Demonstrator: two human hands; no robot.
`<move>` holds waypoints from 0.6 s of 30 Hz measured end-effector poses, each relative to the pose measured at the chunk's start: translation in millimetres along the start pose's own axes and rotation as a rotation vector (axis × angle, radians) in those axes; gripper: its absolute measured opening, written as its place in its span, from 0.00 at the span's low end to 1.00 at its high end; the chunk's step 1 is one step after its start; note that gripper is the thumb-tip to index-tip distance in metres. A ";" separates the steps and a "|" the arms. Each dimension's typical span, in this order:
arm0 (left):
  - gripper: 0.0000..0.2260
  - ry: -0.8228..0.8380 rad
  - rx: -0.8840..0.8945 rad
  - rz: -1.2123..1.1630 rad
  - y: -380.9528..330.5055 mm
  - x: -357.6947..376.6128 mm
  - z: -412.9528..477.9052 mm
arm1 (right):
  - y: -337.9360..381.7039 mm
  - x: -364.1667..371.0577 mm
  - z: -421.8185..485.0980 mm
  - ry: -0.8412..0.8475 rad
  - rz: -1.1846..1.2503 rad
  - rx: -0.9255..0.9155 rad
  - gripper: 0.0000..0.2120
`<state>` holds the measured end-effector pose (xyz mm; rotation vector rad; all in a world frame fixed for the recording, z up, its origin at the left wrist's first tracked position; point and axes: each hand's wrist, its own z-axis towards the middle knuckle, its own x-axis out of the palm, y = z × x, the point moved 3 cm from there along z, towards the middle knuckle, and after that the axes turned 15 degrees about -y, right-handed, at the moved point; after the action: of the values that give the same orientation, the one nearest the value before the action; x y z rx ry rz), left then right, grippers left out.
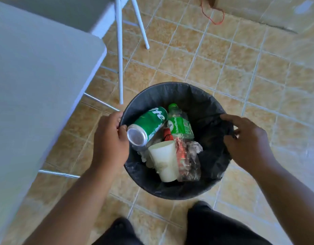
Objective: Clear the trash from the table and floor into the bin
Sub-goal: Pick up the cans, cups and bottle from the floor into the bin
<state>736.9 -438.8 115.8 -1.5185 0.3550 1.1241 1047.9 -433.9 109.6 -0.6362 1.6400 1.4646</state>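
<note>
A round bin [196,96] lined with a black bag stands on the tiled floor below me. Inside lie a green soda can [149,125], a clear plastic bottle with a green label [180,123], a white paper cup [164,160], a crumpled clear wrapper [188,162] and some crumpled tissue [195,145]. My left hand [110,140] grips the bin's left rim. My right hand [246,140] pinches the black bag at the right rim.
A grey folding table [32,89] fills the left side, with its white legs [120,55] standing close to the bin. A red string [217,18] lies on the floor at the top. My dark trouser legs [205,225] are at the bottom.
</note>
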 end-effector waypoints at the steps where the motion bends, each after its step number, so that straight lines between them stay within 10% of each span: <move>1: 0.16 0.008 -0.005 -0.007 -21.0 -24.7 -11.5 | 9.8 -31.5 -5.7 0.008 0.005 0.017 0.27; 18: 0.15 -0.036 -0.025 -0.112 -322.6 -281.8 -54.6 | 127.1 -433.1 -2.0 -0.125 -0.007 -0.146 0.25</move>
<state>862.4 -490.4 525.8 -1.5196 0.2290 1.0694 1173.8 -477.0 541.0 -0.6167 1.4433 1.5975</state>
